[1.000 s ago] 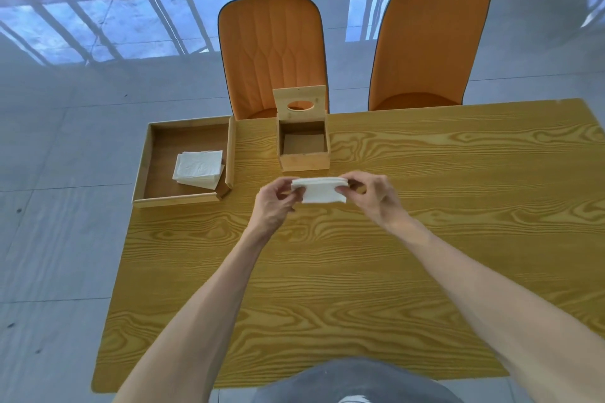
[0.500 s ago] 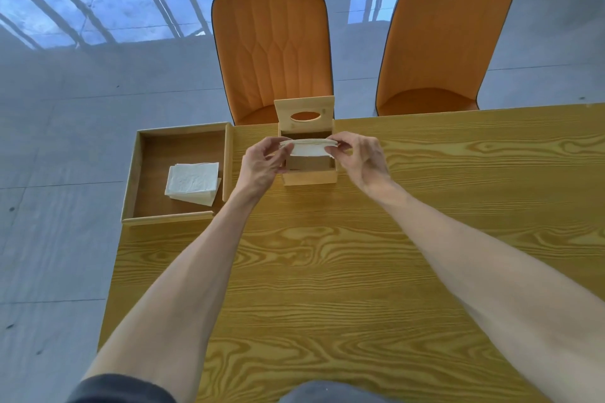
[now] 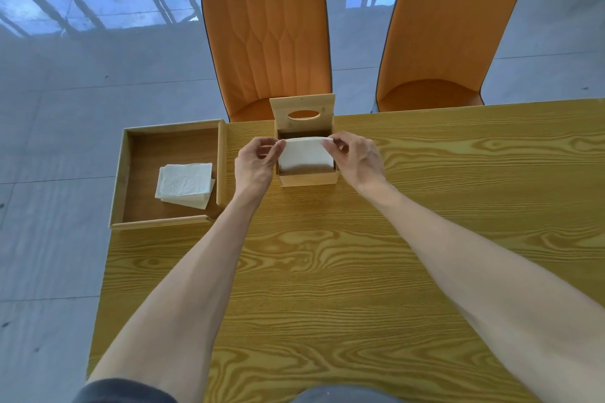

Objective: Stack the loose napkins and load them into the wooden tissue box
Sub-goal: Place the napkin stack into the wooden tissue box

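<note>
Napkin stack (image 3: pixel 305 154) | long axis left-right | tilted into tissue box (image 3: pixel 307 177)

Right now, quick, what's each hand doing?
Left hand: closed, pinching the left end of the napkins over the box.
Right hand: closed, pinching their right end.

Wood-grain table (image 3: pixel 360 271) is carrying two items: open wooden tissue box (image 3: pixel 307 177) sitting near far edge, shallow wooden tray (image 3: pixel 118 173) lying at far-left corner, overhanging the edge.
</note>
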### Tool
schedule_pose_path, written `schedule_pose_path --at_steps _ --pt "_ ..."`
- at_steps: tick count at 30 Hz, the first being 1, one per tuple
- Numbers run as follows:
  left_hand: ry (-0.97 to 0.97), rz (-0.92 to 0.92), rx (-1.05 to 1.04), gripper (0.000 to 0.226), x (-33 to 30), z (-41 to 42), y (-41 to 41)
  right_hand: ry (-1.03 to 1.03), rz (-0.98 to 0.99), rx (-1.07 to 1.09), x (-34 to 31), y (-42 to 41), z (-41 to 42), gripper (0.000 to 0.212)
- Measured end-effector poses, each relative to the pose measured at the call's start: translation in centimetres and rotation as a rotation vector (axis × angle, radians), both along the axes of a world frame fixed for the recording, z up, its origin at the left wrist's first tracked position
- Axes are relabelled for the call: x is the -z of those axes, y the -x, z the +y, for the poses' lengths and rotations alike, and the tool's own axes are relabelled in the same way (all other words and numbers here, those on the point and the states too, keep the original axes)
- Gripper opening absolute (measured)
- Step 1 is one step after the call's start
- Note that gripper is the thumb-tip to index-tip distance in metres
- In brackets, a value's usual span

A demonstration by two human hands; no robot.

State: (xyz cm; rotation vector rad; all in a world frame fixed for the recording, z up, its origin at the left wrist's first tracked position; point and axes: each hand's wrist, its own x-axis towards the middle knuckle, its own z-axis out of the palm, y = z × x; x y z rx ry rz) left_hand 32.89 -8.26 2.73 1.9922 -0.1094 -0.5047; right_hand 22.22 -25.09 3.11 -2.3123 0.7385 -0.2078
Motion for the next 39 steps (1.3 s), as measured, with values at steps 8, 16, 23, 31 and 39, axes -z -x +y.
schedule_pose_path --at_steps 8,16,23,31,39 --pt "-0.231 -0.086 -0.008 0.036 0.7 -1.3 -0.4 -0.002 0.132 0.223 0.8 -1.6 1.3 0.03" --pt "-0.262 -0.126 -0.063 0.023 1.0 -1.9 -0.3 0.009 0.121 0.335 1.0 -3.0 1.7 0.033" --pt "-0.19 -0.118 -0.085 0.025 0.5 -0.4 -0.7 -0.014 0.041 0.349 0.9 -3.0 1.3 0.033" --pt "-0.245 -0.19 -0.302 0.018 -1.0 9.5 -3.1 0.041 -0.382 0.147 -1.1 -2.9 7.8 0.025" --pt "-0.435 -0.119 -0.341 0.042 -1.5 18.0 -5.7 -0.261 -0.063 -0.176 -2.9 -7.9 17.0 0.032"
